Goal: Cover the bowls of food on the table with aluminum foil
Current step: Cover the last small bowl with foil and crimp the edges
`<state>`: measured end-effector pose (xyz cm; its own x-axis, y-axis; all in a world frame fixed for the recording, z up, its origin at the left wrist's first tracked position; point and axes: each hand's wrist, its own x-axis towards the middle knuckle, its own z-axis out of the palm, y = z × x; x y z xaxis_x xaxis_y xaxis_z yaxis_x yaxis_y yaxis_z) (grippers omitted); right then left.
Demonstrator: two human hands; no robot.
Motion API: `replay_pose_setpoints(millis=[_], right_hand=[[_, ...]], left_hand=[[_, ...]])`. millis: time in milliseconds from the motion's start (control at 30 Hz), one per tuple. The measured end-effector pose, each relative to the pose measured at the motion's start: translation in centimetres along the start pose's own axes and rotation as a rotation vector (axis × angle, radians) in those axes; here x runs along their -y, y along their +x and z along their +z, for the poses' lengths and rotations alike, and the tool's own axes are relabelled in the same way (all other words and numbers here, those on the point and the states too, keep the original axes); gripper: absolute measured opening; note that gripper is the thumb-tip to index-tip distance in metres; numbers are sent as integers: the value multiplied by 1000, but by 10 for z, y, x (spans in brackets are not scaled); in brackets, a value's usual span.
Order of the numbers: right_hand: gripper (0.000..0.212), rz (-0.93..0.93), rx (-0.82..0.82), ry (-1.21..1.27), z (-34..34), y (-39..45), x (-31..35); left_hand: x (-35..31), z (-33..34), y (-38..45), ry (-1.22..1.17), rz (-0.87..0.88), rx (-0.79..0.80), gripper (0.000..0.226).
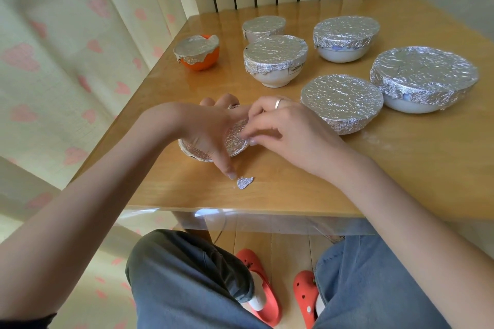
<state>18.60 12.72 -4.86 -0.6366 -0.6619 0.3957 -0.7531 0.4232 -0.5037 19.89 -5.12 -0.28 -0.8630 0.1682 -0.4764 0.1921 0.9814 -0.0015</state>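
six foil-capped bowls [423, 79] sit from ten to two o'clock on the table [294, 189]. at centre, the left hand [213, 125] curls over the small bowl [211, 145]; the right hand [283, 128] pinches its foil [235, 139], thin and easily torn, so best crimped gently at the rim. a foil scrap [244, 182] lies at six.

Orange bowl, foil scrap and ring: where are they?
Orange bowl [200, 63]: head view, on its bare orange side below the foil.
Foil scrap [244, 182]: head view, its middle.
Ring [278, 103]: head view, on the band.
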Motion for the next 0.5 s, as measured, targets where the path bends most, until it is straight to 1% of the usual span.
replay_pose_setpoints(millis=[67, 133, 267, 333, 433, 500], right_hand=[[12, -33, -29, 7, 3, -3, -4], [14, -25, -18, 46, 3, -5, -8], [16, -47, -14, 124, 1, -4, -9], [16, -53, -29, 138, 1, -2, -9], [13, -50, -4, 97, 2, 2, -9], [11, -87, 14, 32, 3, 4, -8]], left_hand=[[-1, -1, -1, -6, 4, -3, 95], [-2, -1, -1, -12, 9, -10, 89], [-1, -1, -1, -7, 12, -20, 95], [-2, -1, -1, -13, 14, -20, 90], [-2, -1, -2, -19, 11, -13, 85], [0, 0, -1, -5, 2, -15, 95]])
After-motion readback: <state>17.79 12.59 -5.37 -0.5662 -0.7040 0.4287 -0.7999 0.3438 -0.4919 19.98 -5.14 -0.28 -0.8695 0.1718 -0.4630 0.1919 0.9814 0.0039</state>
